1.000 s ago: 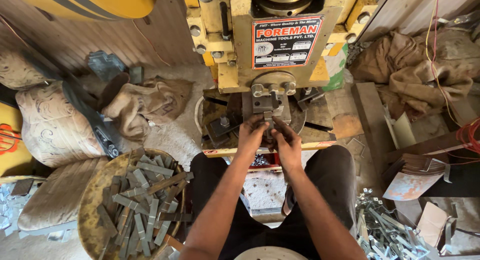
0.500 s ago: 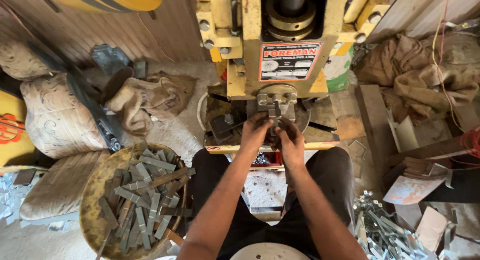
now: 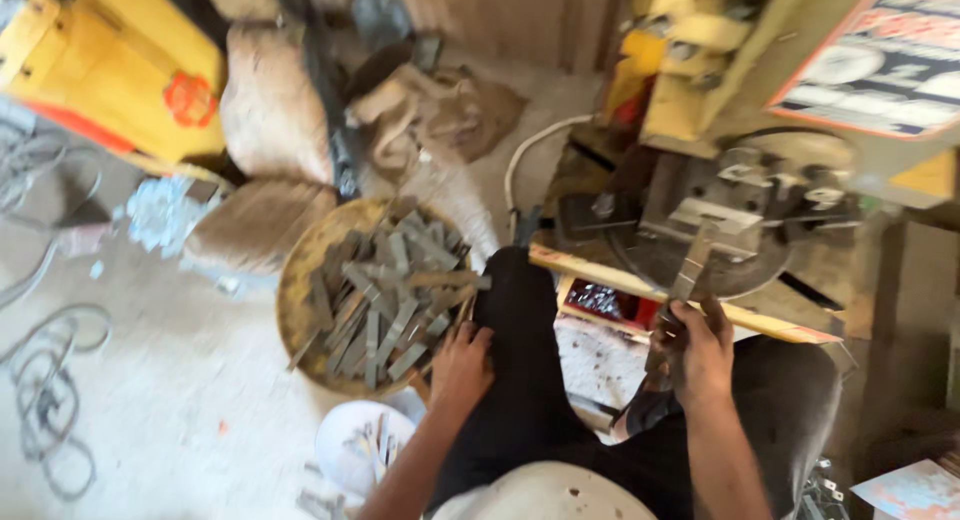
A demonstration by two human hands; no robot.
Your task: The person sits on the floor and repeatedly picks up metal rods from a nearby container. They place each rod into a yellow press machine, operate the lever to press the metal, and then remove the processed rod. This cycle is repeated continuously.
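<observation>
My left hand (image 3: 460, 358) rests at the near edge of a round woven basket (image 3: 296, 302) that holds several flat grey metal strips (image 3: 392, 298); its fingers curl at the strips, and I cannot tell whether it grips one. My right hand (image 3: 697, 348) holds a narrow metal strip (image 3: 688, 272) whose far end points into the grey die of the yellow press machine (image 3: 720, 195). My legs in dark trousers lie below both hands.
Stuffed sacks (image 3: 268, 110) and crumpled cloth (image 3: 440, 105) lie behind the basket. A yellow box (image 3: 110, 65) stands far left, with loose cables (image 3: 45, 380) on the dusty floor. A wooden plank (image 3: 640, 285) runs under the press. A white bowl (image 3: 358, 448) sits near my left elbow.
The view has swung left and closer. My left hand has left the press and moved down to the basket of strips; my right hand stays by the die with a strip.
</observation>
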